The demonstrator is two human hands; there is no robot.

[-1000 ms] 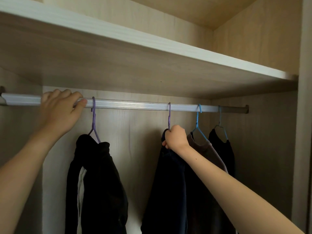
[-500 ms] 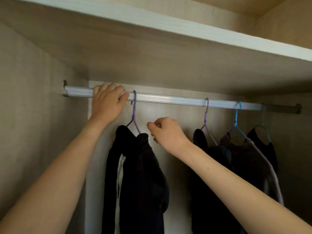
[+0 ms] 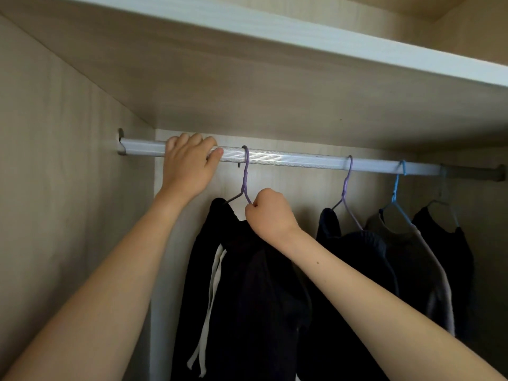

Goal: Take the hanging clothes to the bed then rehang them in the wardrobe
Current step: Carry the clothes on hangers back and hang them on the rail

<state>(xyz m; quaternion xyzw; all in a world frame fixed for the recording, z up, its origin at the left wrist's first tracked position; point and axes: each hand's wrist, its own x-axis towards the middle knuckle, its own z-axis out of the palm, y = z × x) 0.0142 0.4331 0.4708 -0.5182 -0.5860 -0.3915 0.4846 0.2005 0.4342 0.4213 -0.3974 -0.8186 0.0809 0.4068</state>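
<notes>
Several dark garments hang on a silver wardrobe rail (image 3: pixel 297 158). The leftmost is a black garment with white drawstrings (image 3: pixel 247 292) on a purple hanger (image 3: pixel 245 174). My right hand (image 3: pixel 268 213) is closed around that hanger's right shoulder, just below the neck. My left hand (image 3: pixel 189 163) grips the rail to the left of the hook. Further right hang a dark garment on a second purple hanger (image 3: pixel 347 188), a grey-brown top on a blue hanger (image 3: pixel 395 188), and a black top (image 3: pixel 442 235) at the far right.
A wooden shelf (image 3: pixel 275 31) runs close above the rail. The wardrobe's left side wall (image 3: pixel 55 188) stands just beside my left arm. The back panel (image 3: pixel 288 185) shows between the hangers.
My right hand left the second purple hanger, crossed leftwards and closed on the leftmost purple hanger. My left hand stayed on the rail. The view swung left.
</notes>
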